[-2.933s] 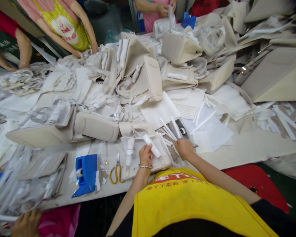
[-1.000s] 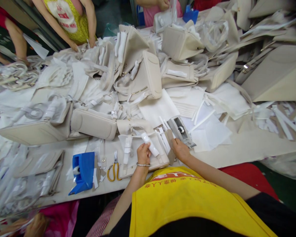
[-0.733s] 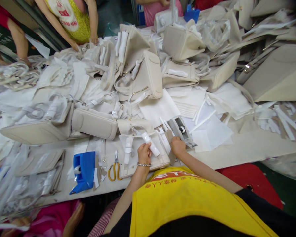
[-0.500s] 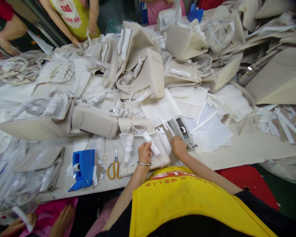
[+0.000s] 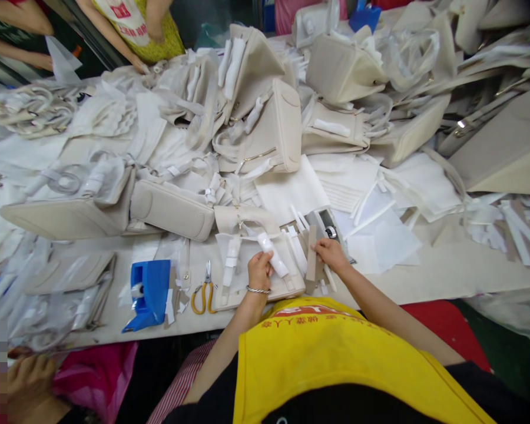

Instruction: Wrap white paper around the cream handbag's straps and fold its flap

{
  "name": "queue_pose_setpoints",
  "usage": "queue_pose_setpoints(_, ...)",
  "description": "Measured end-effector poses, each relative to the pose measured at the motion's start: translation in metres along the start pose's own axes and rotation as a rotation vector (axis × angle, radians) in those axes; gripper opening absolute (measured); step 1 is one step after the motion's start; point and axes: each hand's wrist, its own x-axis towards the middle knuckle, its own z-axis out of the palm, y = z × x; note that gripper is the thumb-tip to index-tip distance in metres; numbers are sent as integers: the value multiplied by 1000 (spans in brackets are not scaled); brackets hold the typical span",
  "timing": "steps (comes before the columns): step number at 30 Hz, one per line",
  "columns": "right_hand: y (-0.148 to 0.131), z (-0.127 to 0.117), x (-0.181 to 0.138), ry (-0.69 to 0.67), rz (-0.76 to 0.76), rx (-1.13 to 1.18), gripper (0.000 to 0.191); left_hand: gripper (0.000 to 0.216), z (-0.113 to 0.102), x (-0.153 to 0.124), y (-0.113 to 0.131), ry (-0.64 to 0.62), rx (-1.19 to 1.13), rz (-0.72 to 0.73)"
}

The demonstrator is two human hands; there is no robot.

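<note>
Now, left hand point(image 5: 259, 272) fingers gripping wrapped handle point(image 5: 271, 262) of cream bag point(image 5: 256, 277), right hand point(image 5: 331, 254) pinching strip point(image 5: 311, 256).

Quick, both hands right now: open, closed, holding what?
Left hand: closed around the white wrapped handle of the beige bag.
Right hand: fingers pinching a tan cardboard strip beside the bag.

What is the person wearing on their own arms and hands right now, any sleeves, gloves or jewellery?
Both forearms are bare, with no gloves. The left hand has a thin silver beaded bracelet around its wrist. The right hand shows no ring, watch or band. A black short sleeve covers the right upper arm, beside a yellow apron with red lettering.
</note>
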Motion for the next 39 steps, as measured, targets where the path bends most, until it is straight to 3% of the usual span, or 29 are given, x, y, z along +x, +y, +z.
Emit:
queue_pose_setpoints(4,-22,-8,-5,-85,114,650,28,29,-2,-1,4,-14,-28,-28)
queue_pose_setpoints(9,-47,-2,-5,-54,136,891,29,29,-4,-4,12,-63,-75,-83)
queue_pose_setpoints(15,-45,27,3,46,79,850,22,25,-7,-6,17,-62,-132,-161)
queue_pose_setpoints(19,-39,39,2,15,107,837,18,25,-6,-5,17,-54,-180,-206)
queue_pose_setpoints(24,-42,41,3,12,186,892,14,17,-4,-1,14,-65,-162,-200)
queue_pose_setpoints(30,-46,43,3,-34,125,879,22,16,-1,1,13,-52,-148,-169)
queue_pose_setpoints(39,-53,52,0,-83,143,642,21,15,-2,0,12,-101,-160,-151)
